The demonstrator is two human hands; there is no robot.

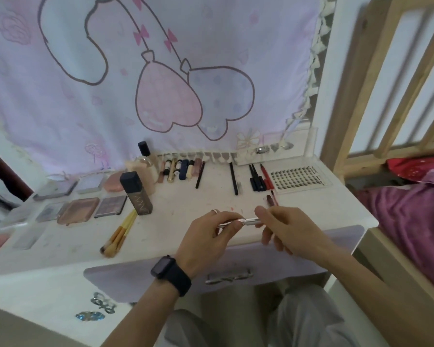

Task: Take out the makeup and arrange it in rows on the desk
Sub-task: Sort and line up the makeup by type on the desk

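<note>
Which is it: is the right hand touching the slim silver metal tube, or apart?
Touching. The head view shows the right hand pinching one end of the slim silver metal tube; the left hand pinches the other end.

A slim silver tube (248, 220) is held level over the near edge of the desk (186, 204). Flat palettes (78, 211) lie in rows at left, a dark-capped bottle (136, 194) upright beside them. Small tubes (178, 169) and dark pencils (257, 180) line the far edge.
</note>
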